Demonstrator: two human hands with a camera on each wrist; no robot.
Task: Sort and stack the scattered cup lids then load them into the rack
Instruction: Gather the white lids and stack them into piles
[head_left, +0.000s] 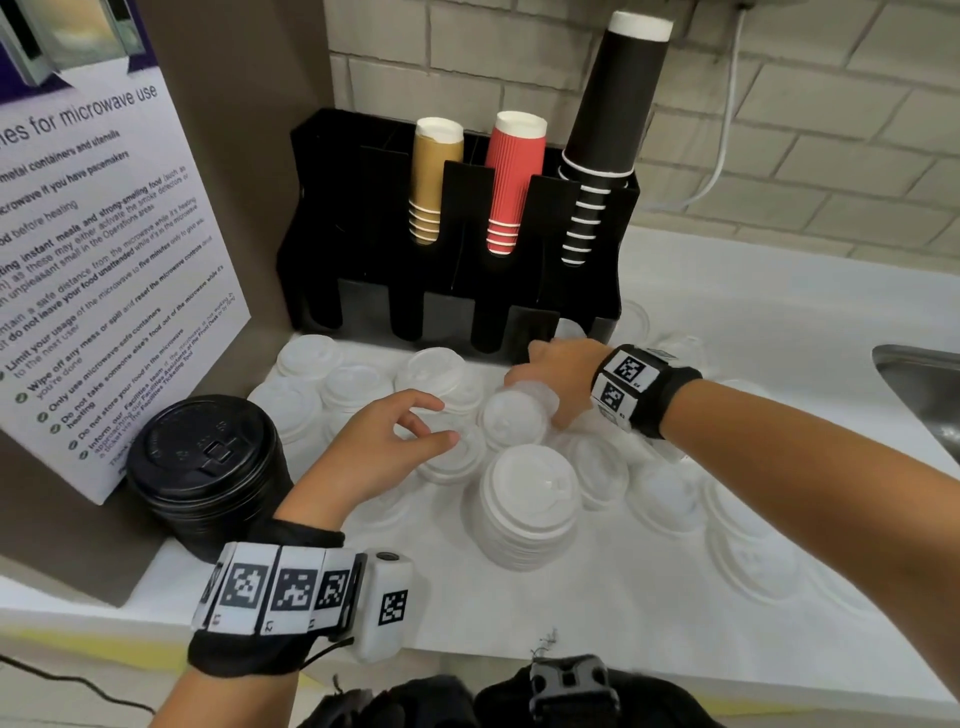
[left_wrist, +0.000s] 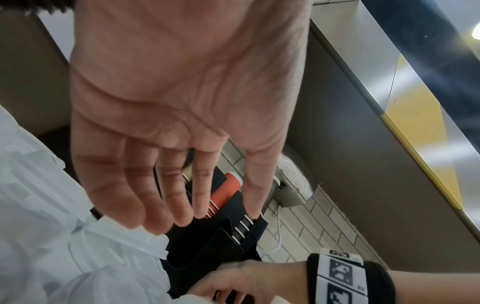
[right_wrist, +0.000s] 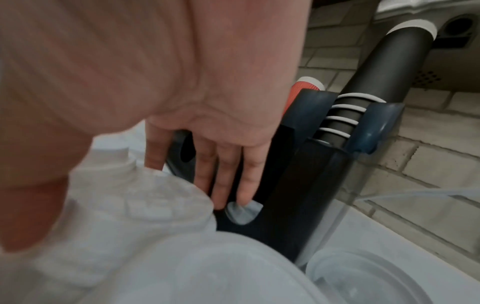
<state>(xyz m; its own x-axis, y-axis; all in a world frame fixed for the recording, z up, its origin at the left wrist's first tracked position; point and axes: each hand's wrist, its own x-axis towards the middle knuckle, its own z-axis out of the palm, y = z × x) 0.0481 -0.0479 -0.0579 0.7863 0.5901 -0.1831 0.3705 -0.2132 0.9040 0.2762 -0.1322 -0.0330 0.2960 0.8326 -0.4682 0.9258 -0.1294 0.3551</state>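
You are mid-gathering: your left hand (head_left: 382, 447) hovers spread over loose lids (head_left: 449, 457), your right hand (head_left: 558, 379) grips a short stack (head_left: 514, 415) (rack (head_left: 452, 291) just beyond), so collect more next.

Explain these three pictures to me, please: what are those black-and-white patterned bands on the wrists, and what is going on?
No machine here: a person sorts cup lids. The patterned bands carry wrist cameras; the big picture comes from a head camera, the others look along each palm. White lids lie scattered and stacked on the counter, beside a black lid stack. The rack behind holds cups. The left hand hovers open over the lids. The right hand reaches toward the rack's base; whether it grips anything is unclear.
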